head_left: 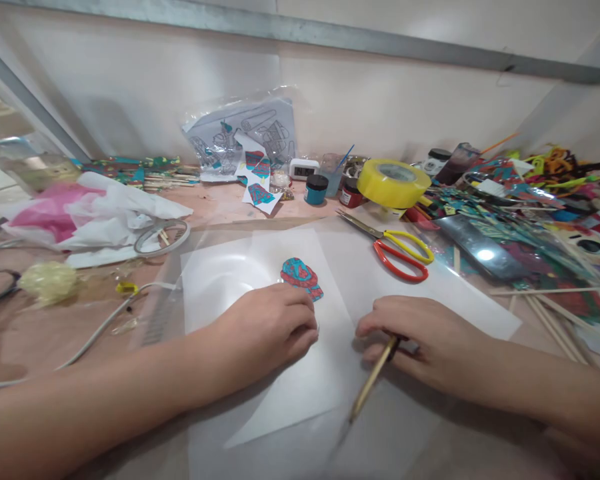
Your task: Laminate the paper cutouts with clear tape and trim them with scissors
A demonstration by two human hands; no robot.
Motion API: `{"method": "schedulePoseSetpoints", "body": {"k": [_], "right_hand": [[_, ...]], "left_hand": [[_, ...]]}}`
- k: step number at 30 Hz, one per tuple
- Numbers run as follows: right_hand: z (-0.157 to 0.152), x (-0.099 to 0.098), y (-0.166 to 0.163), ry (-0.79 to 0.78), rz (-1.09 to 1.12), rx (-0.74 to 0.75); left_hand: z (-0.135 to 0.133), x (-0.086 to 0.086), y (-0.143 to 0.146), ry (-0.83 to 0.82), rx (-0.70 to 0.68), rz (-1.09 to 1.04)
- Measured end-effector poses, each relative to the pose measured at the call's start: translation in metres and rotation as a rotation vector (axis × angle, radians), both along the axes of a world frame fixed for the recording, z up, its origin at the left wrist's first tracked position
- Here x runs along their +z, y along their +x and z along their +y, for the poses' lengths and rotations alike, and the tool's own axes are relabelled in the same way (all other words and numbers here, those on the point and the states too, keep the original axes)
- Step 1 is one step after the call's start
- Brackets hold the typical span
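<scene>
My left hand [275,323] rests on a white paper sheet [210,280] with its fingers curled down, just below a small red and blue painted piece [303,277]. Whether its fingertips pinch anything is hidden. My right hand [415,337] is closed round a slim gold-coloured pen-like tool [373,383], whose thin end points down toward me and is blurred. A pair of scissors [383,233], with one yellow and one red handle loop, lies partly open on the sheets beyond my right hand.
Behind the sheets stand a roll of yellow tape [394,181], a blue paint jar [316,190] and a small digital clock [304,169]. A phone [480,247] and wooden sticks [550,327] lie at right. At left are a white cable [100,330] and crumpled white plastic [125,207].
</scene>
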State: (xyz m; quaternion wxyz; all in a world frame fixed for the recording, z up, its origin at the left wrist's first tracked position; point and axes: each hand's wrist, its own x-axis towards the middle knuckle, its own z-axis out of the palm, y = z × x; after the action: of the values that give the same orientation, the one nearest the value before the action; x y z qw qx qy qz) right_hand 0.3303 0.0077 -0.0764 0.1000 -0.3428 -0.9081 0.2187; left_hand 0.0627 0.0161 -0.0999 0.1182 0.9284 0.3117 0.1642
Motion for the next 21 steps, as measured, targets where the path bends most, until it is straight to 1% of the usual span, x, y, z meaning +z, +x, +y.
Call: {"method": "schedulePoseSetpoints", "body": {"k": [3,6,9,11,14,16,21], "right_hand": [[0.0,0.001,-0.009,0.092,-0.007,0.057],[0.009,-0.002,-0.026,0.146,0.029,0.064],[0.02,-0.008,-0.042,0.11,0.013,0.043],[0.024,-0.015,-0.049,0.09,0.019,0.033],[0.025,-0.024,-0.051,0.118,0.091,0.04],[0.025,-0.028,-0.051,0.107,0.137,0.046],[0.027,-0.028,-0.051,-0.016,0.18,0.034]], "left_hand": [[0.005,0.002,-0.002,-0.127,0.002,-0.054],[0.009,0.002,-0.004,-0.164,-0.018,-0.091],[0.011,0.001,-0.007,-0.158,-0.017,-0.098],[0.012,0.002,-0.008,-0.191,-0.003,-0.091],[0.014,0.005,-0.009,-0.26,0.006,-0.08],[0.016,0.007,-0.01,-0.294,0.003,-0.102],[0.028,0.013,-0.017,-0.479,-0.007,-0.198]]}}
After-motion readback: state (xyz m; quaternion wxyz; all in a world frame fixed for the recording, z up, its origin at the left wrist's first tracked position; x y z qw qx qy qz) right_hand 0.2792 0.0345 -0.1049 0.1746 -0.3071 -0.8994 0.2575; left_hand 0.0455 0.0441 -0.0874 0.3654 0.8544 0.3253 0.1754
